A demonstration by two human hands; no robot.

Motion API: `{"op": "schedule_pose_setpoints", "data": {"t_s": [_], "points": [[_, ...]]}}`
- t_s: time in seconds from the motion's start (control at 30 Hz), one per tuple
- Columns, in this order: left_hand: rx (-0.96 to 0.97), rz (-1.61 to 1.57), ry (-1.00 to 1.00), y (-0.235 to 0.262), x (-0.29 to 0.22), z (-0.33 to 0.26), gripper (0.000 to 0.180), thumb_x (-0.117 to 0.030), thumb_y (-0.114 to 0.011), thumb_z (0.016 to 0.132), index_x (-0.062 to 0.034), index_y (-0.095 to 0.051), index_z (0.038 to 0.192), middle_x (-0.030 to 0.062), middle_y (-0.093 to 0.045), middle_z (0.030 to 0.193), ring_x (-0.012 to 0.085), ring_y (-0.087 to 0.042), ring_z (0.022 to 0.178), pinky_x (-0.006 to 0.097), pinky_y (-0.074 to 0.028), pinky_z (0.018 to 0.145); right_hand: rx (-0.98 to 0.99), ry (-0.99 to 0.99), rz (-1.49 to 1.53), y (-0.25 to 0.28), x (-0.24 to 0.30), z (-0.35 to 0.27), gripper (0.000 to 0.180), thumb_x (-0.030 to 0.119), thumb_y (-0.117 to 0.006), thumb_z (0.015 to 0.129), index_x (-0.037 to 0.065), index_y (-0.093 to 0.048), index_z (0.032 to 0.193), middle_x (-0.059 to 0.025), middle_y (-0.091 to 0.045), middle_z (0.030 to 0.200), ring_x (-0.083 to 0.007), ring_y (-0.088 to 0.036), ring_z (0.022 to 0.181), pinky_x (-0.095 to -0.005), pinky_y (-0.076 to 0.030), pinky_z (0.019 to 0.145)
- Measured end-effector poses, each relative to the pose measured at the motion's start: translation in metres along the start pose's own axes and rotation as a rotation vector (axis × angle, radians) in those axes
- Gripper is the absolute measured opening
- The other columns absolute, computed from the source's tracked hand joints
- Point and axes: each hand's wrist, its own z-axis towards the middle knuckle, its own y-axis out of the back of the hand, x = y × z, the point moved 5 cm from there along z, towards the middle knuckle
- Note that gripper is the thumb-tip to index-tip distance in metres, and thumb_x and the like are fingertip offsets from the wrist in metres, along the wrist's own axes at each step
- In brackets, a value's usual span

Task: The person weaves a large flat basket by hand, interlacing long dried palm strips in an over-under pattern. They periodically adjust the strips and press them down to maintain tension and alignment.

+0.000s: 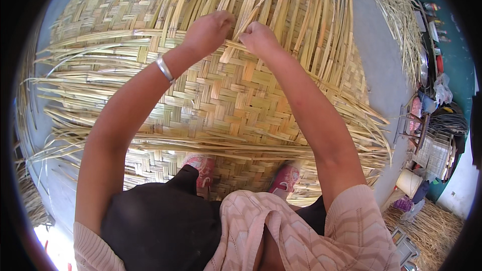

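Note:
A large woven mat of flat yellow bamboo strips (221, 100) lies on the ground below me. Loose unwoven strips (296, 15) fan out from its far edge. My left hand (208, 31) is closed on a strip at the weaving edge, with a silver bangle (164, 69) on the wrist. My right hand (258, 37) pinches another strip right beside it, the two hands almost touching. A thin strip (261, 2) rises between them toward the top. My feet in pink shoes (201, 163) stand on the mat's near part.
A grey concrete floor (381, 70) borders the mat on the right. A pile of thin straw-like strips (401, 15) lies at the upper right. Clutter of bottles, a wire rack (434, 153), a pale bucket (409, 181) and cloth sits along the right wall.

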Motion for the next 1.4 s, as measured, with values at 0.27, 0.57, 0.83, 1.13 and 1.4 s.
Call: {"op": "schedule_pose_setpoints", "data": {"t_s": [0.27, 0.57, 0.83, 1.13, 1.4], "points": [[0.567, -0.163, 0.222, -0.024, -0.001, 0.015, 0.011, -0.014, -0.057, 0.090, -0.0034, -0.058, 0.091, 0.0076, -0.060, 0.072, 0.0155, -0.062, 0.064, 0.031, -0.051, 0.056, -0.104, 0.065, -0.012, -0.004, 0.000, -0.003, 0.027, 0.018, -0.059, 0.082, -0.004, -0.066, 0.096, -0.0248, -0.067, 0.097, -0.0388, -0.064, 0.095, -0.0423, -0.050, 0.084], [0.343, -0.628, 0.266, -0.027, 0.017, 0.000, 0.008, -0.009, -0.061, 0.086, -0.0057, -0.054, 0.084, 0.0027, -0.056, 0.073, 0.0120, -0.052, 0.067, 0.026, -0.045, 0.061, 0.196, -0.117, 0.102, 0.014, 0.006, 0.014, 0.025, 0.024, -0.069, 0.082, 0.000, -0.063, 0.089, -0.0087, -0.067, 0.079, -0.0153, -0.060, 0.066, -0.0290, -0.049, 0.057], [0.316, -0.682, 0.209, -0.022, 0.014, -0.007, 0.011, -0.007, -0.062, 0.087, -0.0051, -0.051, 0.086, -0.0005, -0.053, 0.074, 0.0090, -0.049, 0.068, 0.025, -0.044, 0.061, 0.229, -0.054, 0.093, -0.003, 0.015, 0.016, 0.017, 0.013, -0.072, 0.080, 0.001, -0.061, 0.087, -0.0065, -0.062, 0.071, -0.0134, -0.055, 0.057, -0.0268, -0.043, 0.049], [0.127, -0.527, 0.086, -0.014, 0.006, -0.024, 0.009, -0.006, -0.059, 0.085, -0.0034, -0.051, 0.087, 0.0059, -0.057, 0.075, 0.0158, -0.055, 0.070, 0.030, -0.049, 0.068, 0.226, -0.167, 0.383, -0.008, 0.011, 0.015, 0.011, 0.009, -0.069, 0.081, 0.002, -0.060, 0.083, -0.0065, -0.061, 0.071, -0.0129, -0.054, 0.055, -0.0280, -0.042, 0.046], [0.205, -0.533, 0.105, -0.010, -0.003, -0.031, 0.008, 0.002, -0.054, 0.087, -0.0040, -0.051, 0.092, 0.0002, -0.056, 0.083, 0.0068, -0.055, 0.077, 0.023, -0.047, 0.073, 0.167, -0.053, 0.130, -0.007, 0.017, 0.021, 0.014, 0.014, -0.068, 0.075, 0.002, -0.066, 0.081, -0.0115, -0.066, 0.077, -0.0203, -0.062, 0.064, -0.0321, -0.050, 0.056]]}}
